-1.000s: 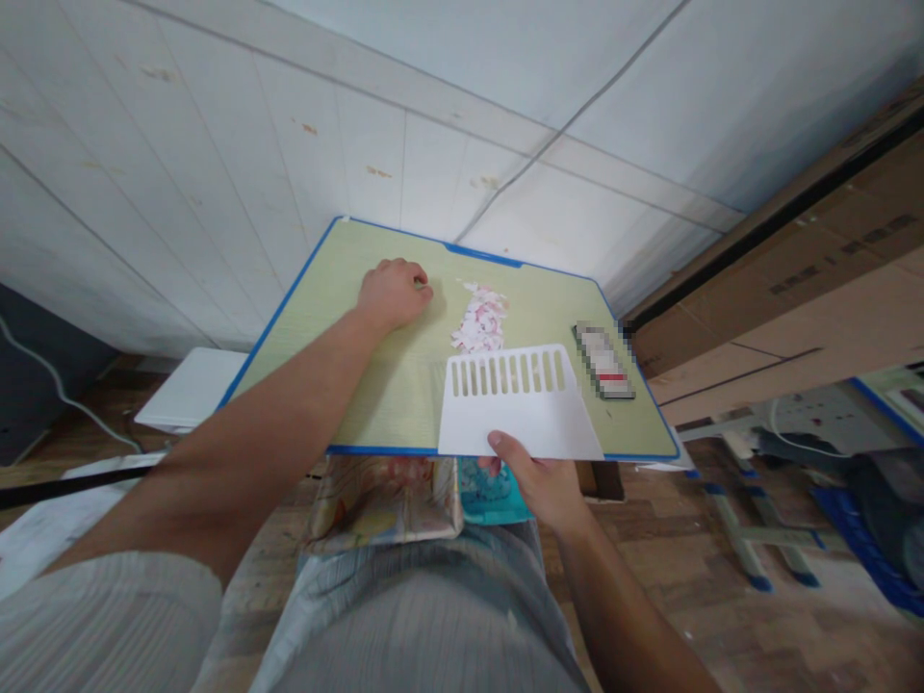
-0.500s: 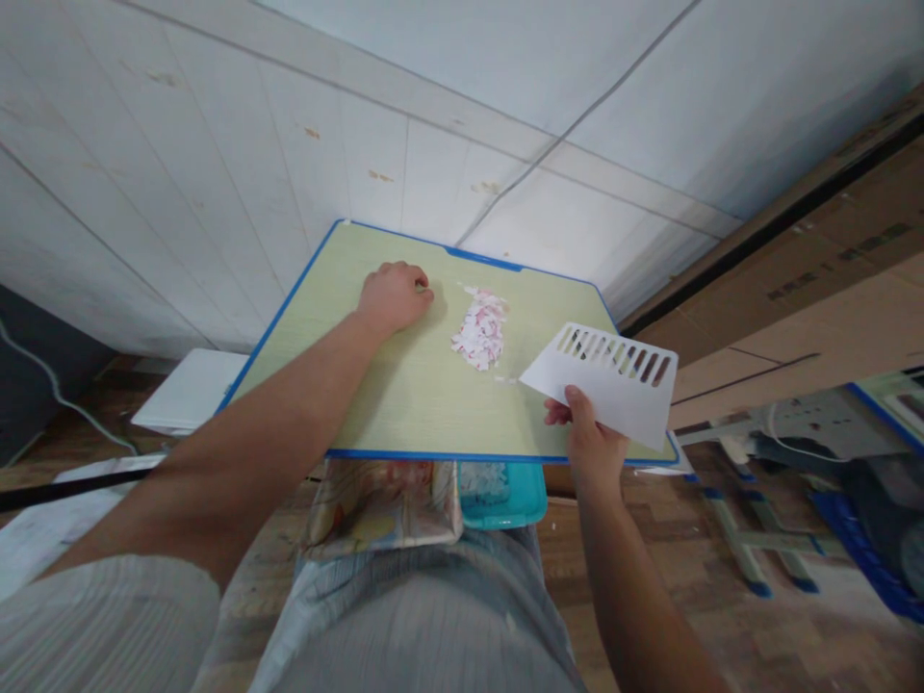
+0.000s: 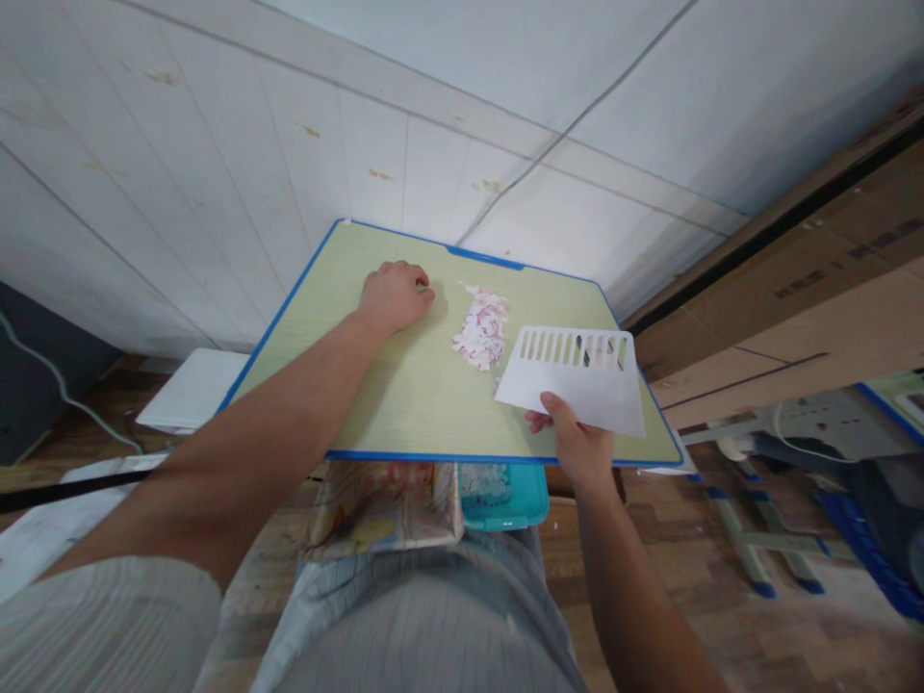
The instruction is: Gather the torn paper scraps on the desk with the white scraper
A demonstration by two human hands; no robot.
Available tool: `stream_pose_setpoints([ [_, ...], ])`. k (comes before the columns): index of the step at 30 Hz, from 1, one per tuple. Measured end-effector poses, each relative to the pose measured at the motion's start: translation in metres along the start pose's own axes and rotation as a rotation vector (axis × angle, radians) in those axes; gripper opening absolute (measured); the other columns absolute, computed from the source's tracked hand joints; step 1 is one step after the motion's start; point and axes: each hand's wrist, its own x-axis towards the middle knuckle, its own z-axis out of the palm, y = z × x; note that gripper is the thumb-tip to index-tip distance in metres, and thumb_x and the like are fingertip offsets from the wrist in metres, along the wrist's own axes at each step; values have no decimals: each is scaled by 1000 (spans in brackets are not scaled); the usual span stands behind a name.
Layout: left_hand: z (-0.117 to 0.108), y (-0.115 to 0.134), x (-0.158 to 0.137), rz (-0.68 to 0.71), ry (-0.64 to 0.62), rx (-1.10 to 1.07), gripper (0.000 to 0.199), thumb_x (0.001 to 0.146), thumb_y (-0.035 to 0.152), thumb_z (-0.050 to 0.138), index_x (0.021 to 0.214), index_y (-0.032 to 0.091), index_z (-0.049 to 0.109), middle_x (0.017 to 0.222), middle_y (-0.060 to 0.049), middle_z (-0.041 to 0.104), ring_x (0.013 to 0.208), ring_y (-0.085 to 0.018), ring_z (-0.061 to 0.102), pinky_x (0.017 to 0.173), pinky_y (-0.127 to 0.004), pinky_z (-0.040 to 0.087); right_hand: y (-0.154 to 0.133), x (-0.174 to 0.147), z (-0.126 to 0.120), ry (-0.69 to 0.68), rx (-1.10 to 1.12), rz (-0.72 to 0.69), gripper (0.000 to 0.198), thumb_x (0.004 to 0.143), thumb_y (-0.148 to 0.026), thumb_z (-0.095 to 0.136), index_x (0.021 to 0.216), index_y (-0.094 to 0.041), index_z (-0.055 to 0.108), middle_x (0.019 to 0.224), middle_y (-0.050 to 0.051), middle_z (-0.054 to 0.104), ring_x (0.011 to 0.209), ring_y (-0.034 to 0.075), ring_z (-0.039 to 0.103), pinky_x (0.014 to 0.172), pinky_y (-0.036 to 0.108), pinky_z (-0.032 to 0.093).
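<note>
Right of centre in the frame, the right hand (image 3: 581,448) has its fingers clamped on the lower edge of 1 white slotted plate (image 3: 577,385), which looks light, stiff and smooth, best held there. Left of centre, the left hand (image 3: 396,296) curls on the table (image 3: 425,404) near pink-white scraps (image 3: 482,332); I can't tell whether its fingers grip anything.

I look through one camera, which is worn on the person's head. It stands above and behind the fingers (image 3: 538,421) of both hands (image 3: 396,296), facing forward and down, near enough that both forearms (image 3: 289,414) enter from below; beyond the fingers, it meets the wall (image 3: 238,144).
</note>
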Motion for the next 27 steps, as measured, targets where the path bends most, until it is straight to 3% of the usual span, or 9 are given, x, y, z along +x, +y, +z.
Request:
stream_pose_setpoints([
  [8,-2,1,-1,-6,-18,6,41,103,38,64,131,25,90,145,-17,83,145,-42,68,126,-57,54,1,2,2,48,-50,-21,50,99,-69,81,73,-28,74,71,5,82,74,29,80,93,48,65],
  [17,-3,2,-2,4,-15,20,42,104,38,62,132,23,90,146,-18,83,145,-43,69,125,-58,55,-8,-9,11,-85,-89,20,56,97,-72,78,61,-30,70,72,8,82,74,28,79,82,44,66],
  [27,-2,1,0,-3,-12,1,41,103,38,63,131,25,90,146,-17,83,145,-42,69,126,-58,53,-8,-7,18,-62,-69,4,56,100,-72,76,63,-30,72,71,7,81,74,28,79,89,45,65],
])
